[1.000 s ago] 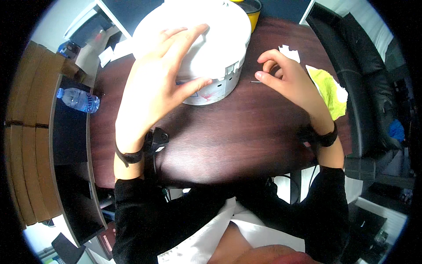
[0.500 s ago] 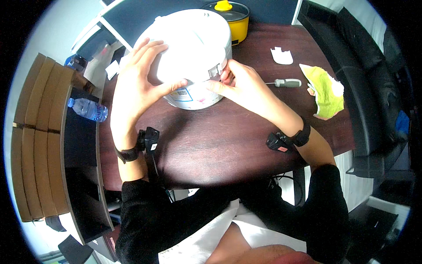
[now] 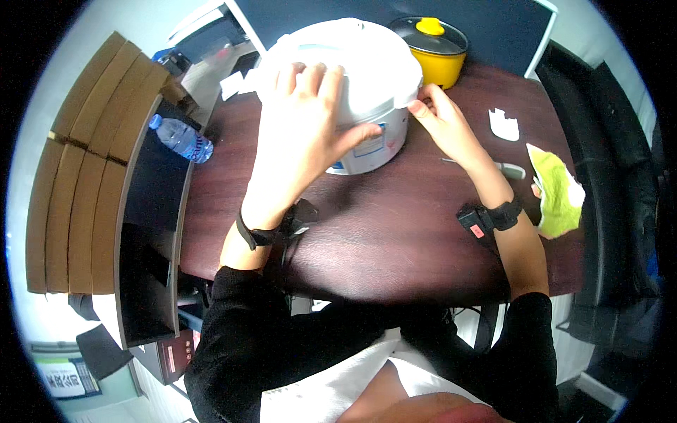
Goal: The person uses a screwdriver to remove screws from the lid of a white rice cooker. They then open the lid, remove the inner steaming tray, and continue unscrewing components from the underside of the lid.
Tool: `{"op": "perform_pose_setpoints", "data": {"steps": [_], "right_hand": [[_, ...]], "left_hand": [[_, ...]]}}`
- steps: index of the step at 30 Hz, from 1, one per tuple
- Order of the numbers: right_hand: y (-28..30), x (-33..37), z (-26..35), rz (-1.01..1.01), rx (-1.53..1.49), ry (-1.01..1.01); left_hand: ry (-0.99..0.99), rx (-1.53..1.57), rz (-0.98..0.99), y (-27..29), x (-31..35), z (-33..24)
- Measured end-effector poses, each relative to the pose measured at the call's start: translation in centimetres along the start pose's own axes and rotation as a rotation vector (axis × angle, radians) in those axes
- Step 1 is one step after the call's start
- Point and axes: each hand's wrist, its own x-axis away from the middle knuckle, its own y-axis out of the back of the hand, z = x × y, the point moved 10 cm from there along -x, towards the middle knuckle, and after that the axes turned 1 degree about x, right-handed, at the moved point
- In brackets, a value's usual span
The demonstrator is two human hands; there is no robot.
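Left hand (image 3: 300, 134) — splayed wide — touches the white appliance (image 3: 374, 77).

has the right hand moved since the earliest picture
Yes: judged against the notched white piece, the right hand has moved left, to the right edge of the white appliance.

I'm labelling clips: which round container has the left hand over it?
The white container: the left hand lies spread across it, while the yellow pot behind has no hand over it.

Left hand (image 3: 300, 127) spread, thumb (image 3: 360, 137) angled rightward — right hand (image 3: 446, 125) leaning inward, loosely curled
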Motion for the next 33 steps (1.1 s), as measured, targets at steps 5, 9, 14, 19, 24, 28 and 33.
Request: {"op": "perform_pose_setpoints", "data": {"steps": [5, 9, 14, 19, 24, 28, 33], "right_hand": [[-1.2, -1.0, -0.7, 0.022, -0.035, -0.082], [1.3, -1.2, 1.5, -0.045, 0.051, -0.033], [2.9, -2.8, 7.7, -0.113, 0.214, 0.222], [0.3, -6.1, 12.3, -0.083, 0.380, 0.388], [-3.7, -8.1, 11.9, 0.009, 0.558, 0.479], [-4.0, -9.1, 10.1, 0.065, 0.587, 0.294], [-4.7, -9.5, 10.8, 0.278, 0.320, 0.271]], "left_hand": [[-0.045, 0.151, 0.022, 1.0, 0.3, 2.6], [0.225, 0.377, 0.022, 2.2, 0.7, 7.2], [0.361, 0.274, 0.010, 1.8, 2.4, 12.6], [0.606, 0.451, 0.202, -2.1, 4.1, 15.6], [0.514, 0.419, 0.136, -2.1, 3.2, 14.7], [0.513, 0.617, 0.157, -2.7, 3.1, 14.2], [0.491, 0.483, 0.198, -0.9, 4.6, 13.1]]}}
